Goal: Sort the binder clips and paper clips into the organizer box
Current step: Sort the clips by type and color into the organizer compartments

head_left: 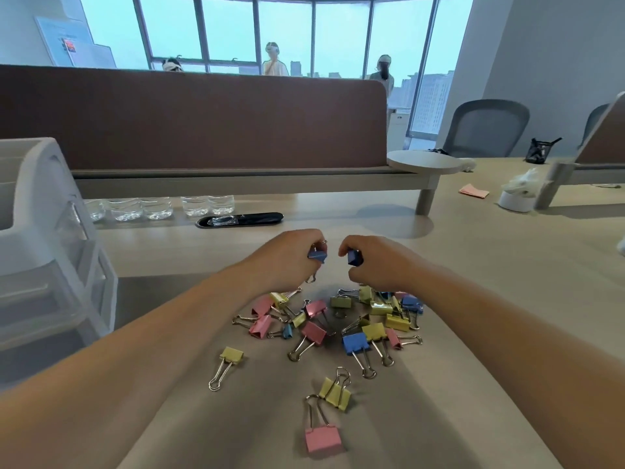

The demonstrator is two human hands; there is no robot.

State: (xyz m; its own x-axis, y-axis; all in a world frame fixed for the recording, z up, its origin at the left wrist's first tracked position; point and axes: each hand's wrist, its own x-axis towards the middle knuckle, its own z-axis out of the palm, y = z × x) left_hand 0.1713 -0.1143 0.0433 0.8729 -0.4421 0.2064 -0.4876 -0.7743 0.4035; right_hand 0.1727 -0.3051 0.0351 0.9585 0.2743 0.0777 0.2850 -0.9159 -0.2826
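A loose pile of binder clips [338, 319] in pink, yellow and blue lies on the beige desk in front of me. My left hand [287, 260] is closed around a blue binder clip [318, 256], held just above the far edge of the pile. A few centimetres to its right, my right hand [378, 262] grips another blue binder clip [354, 257]. A pink clip [323, 439] and a yellow clip [334, 392] lie apart, nearest me. The translucent white organizer box [50, 252] with drawers stands at the left. No paper clips are visible.
A brown desk divider [203, 120] runs across the back, with several clear water bottles [159, 208] and a black cable slot [240, 220] below it. A round side shelf [422, 162], a white tissue holder [517, 198] and office chairs [483, 130] are at the right. People stand by the far windows.
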